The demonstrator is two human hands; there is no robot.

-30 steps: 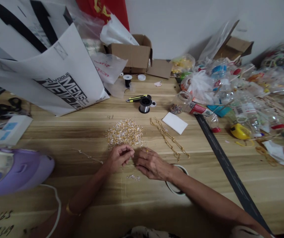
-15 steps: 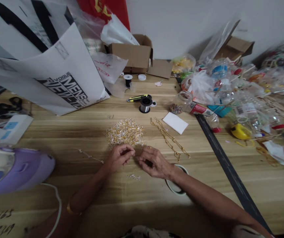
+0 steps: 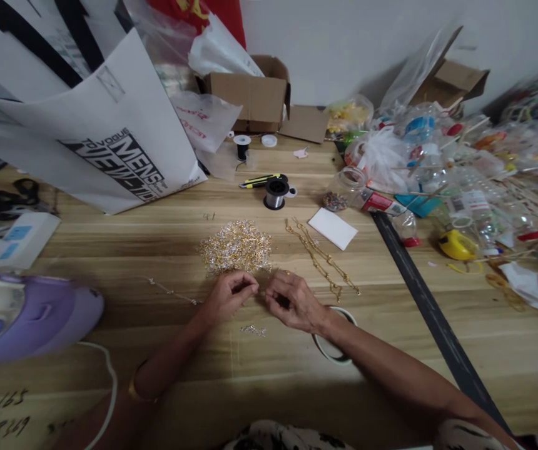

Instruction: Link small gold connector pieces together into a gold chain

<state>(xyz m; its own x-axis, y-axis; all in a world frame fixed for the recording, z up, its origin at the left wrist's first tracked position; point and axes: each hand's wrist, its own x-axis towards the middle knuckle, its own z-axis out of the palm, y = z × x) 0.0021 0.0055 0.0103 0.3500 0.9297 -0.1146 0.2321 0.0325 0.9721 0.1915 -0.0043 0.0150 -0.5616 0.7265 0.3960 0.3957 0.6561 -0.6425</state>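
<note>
My left hand (image 3: pixel 231 295) is pinched closed just below a heap of gold and clear beads (image 3: pixel 237 247); whatever its fingertips hold is too small to make out. Close beside it on the right, my right hand (image 3: pixel 292 300) is also closed in a pinch, its content hidden. A thin chain with small beads (image 3: pixel 168 291) lies left of my left hand. Below the hands rests a small cluster of clear beads (image 3: pixel 253 330). Two gold beaded chains (image 3: pixel 318 262) stretch out to the right of the heap. A roll of tape (image 3: pixel 332 356) lies partly under my right forearm.
Behind the beads stand a wire spool (image 3: pixel 276 195), a yellow-black cutter (image 3: pixel 262 181) and a jar of beads (image 3: pixel 341 190). A white card (image 3: pixel 333 229) lies nearby. A purple iron-like appliance (image 3: pixel 57 319), a big paper bag (image 3: pixel 109 137) and piled plastic bottles (image 3: pixel 431 165) flank the work area.
Both hands stay close together and pinched, with only slight finger shifts; my right hand has turned a little. The whole view has tilted slightly, and the things on the table have not moved.
</note>
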